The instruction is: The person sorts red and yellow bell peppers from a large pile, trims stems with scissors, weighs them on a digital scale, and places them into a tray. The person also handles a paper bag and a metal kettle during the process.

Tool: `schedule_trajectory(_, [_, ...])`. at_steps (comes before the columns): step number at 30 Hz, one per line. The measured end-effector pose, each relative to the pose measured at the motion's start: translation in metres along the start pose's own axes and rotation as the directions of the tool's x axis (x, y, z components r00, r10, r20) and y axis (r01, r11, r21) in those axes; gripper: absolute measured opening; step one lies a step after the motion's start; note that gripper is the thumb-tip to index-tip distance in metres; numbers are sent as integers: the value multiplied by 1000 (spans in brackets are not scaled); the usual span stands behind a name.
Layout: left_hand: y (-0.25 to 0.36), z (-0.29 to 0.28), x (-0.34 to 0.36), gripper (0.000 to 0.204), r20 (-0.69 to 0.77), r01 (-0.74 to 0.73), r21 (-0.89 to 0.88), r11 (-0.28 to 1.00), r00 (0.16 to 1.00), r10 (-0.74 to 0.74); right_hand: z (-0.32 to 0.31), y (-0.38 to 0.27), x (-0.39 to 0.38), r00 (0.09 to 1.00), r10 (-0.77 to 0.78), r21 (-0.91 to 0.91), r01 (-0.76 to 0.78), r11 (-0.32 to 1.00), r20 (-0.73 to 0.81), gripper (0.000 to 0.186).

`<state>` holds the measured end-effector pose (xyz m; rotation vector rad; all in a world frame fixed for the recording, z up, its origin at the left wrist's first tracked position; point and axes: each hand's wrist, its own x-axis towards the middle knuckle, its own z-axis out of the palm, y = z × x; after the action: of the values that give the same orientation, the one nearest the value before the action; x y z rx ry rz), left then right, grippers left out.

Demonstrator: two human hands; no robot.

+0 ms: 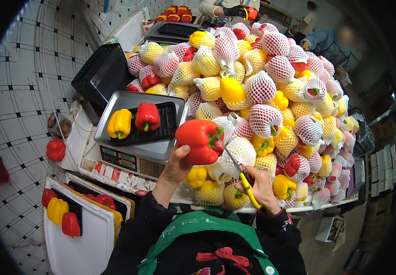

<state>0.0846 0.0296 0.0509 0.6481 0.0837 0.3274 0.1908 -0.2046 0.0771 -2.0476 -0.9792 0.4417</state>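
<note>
My left hand (174, 167) is wrapped around a large red bell pepper (195, 143), its stem turned to the right. In my right hand (262, 187) is a pair of slim snips (248, 187) with yellow handles; their blade tips reach the pepper's green stem. Left of the held pepper, a weighing scale (140, 166) carries a metal pan (107, 108). On it lies a black plastic tray (169, 120) with a yellow bell pepper (119, 123) and a red bell pepper (147, 116).
A high heap of net-wrapped peppers (262, 87) fills the table to the right. Black crates (101, 73) stand behind the scale. White foam boxes (79, 252) with trays of peppers are at lower left. Across the table, a co-worker's black-gloved hand (235, 11) is at a red pepper.
</note>
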Motion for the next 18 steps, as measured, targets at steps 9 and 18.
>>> schedule_trajectory(9, [16,12,-1,65,-149,-149,145,978,974,170,-6,20,8,965,-134,-310,59,949,-226,43])
schedule_trajectory(18, [17,12,-8,72,-116,-86,306,948,985,127,-23,49,35,974,19,-396,-110,912,-227,41])
